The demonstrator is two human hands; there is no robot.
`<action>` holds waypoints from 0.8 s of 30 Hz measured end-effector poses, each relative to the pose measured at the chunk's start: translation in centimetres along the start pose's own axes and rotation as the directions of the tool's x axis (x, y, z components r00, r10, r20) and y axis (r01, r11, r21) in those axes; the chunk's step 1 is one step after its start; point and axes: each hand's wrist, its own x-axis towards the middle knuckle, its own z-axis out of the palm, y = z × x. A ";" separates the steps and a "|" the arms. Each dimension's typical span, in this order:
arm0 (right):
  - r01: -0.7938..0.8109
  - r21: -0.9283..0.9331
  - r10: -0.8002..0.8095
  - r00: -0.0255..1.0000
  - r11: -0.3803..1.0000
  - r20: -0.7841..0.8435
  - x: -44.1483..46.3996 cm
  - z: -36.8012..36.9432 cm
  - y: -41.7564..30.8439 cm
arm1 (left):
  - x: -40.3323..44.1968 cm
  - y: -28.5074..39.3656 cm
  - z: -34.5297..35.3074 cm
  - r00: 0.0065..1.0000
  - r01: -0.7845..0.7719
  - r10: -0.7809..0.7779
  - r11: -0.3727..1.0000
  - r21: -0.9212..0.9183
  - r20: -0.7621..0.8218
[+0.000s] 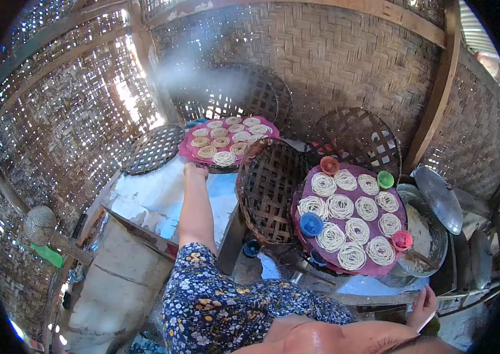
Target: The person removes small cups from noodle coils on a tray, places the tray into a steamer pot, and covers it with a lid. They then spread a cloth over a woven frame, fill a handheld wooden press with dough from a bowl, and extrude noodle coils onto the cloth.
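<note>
My left hand grips the near edge of a round tray covered with pink cloth, which bears several coiled noodle nests. The tray is over the pale tabletop at the back left. At the lower right, my right hand hangs near the table's front edge, its fingers partly bent and apart, with nothing visible in it. Just above it, a second pink-clothed tray holds several noodle nests. Red, green and blue cups stand around its rim.
An empty woven basket tray leans between the two noodle trays. A metal basin with pale dough and a lid are at the right. Another woven tray lies at the back left. Woven bamboo walls stand behind.
</note>
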 end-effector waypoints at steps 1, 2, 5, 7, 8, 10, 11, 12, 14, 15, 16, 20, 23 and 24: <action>0.062 0.010 -0.062 0.997 0.998 -0.036 -0.1 0.0 0.5 | 1.6 -0.2 -0.1 0.999 -0.038 0.038 0.999 -0.001 -0.036; 0.125 0.017 -0.123 0.990 0.992 -0.073 -0.1 -0.1 1.7 | 4.9 -0.5 -0.9 0.994 -0.096 0.095 0.995 0.013 0.062; 0.294 0.014 -0.288 0.944 0.956 -0.162 -0.6 -0.2 2.2 | 5.0 -0.8 -0.8 0.941 -0.064 0.067 0.998 -0.020 0.332; 0.323 0.008 -0.317 0.932 0.946 -0.174 -1.1 -0.5 2.4 | 3.1 -1.1 -0.1 0.905 -0.003 0.026 0.998 -0.055 0.425; 0.301 0.010 -0.296 0.942 0.954 -0.159 -1.2 -0.8 2.8 | 2.5 -1.3 0.3 0.900 0.012 0.024 0.997 -0.078 0.434; 0.279 -0.023 -0.280 0.950 0.960 -0.142 -1.6 -1.3 3.4 | 1.9 -1.6 0.6 0.887 0.035 0.027 0.991 -0.126 0.460; 0.280 -0.057 -0.286 0.948 0.958 -0.138 -1.8 -1.6 3.6 | 2.1 -1.6 0.7 0.880 0.034 0.037 0.990 -0.141 0.473; 0.281 -0.090 -0.291 0.947 0.956 -0.135 -2.2 -1.7 3.5 | 2.4 -1.6 0.8 0.873 0.033 0.047 0.987 -0.155 0.485; 0.261 0.029 -0.255 0.957 0.965 -0.138 -2.8 -1.6 2.9 | 3.1 -1.8 0.8 0.866 0.021 0.091 0.976 -0.217 0.491; 0.251 0.090 -0.237 0.962 0.964 -0.137 -3.1 -1.4 2.5 | 3.0 -1.8 0.8 0.866 -0.014 0.119 0.977 -0.213 0.486; 0.249 0.072 -0.237 0.960 0.966 -0.148 -3.4 -1.4 2.2 | 2.8 -1.7 0.7 0.865 -0.050 0.147 0.977 -0.209 0.480; 0.266 -0.024 -0.266 0.948 0.964 -0.178 -4.4 -1.4 0.8 | 3.8 -0.5 0.2 0.793 -0.087 0.203 0.971 -0.224 0.575; 0.182 -0.059 -0.189 0.971 0.981 -0.148 -5.2 -1.5 -1.2 | 3.9 -0.1 0.4 0.773 -0.098 0.217 0.969 -0.226 0.596; 0.136 -0.061 -0.143 0.981 0.989 -0.133 -5.4 -1.5 -1.9 | 3.9 -0.2 0.6 0.770 -0.115 0.235 0.966 -0.232 0.594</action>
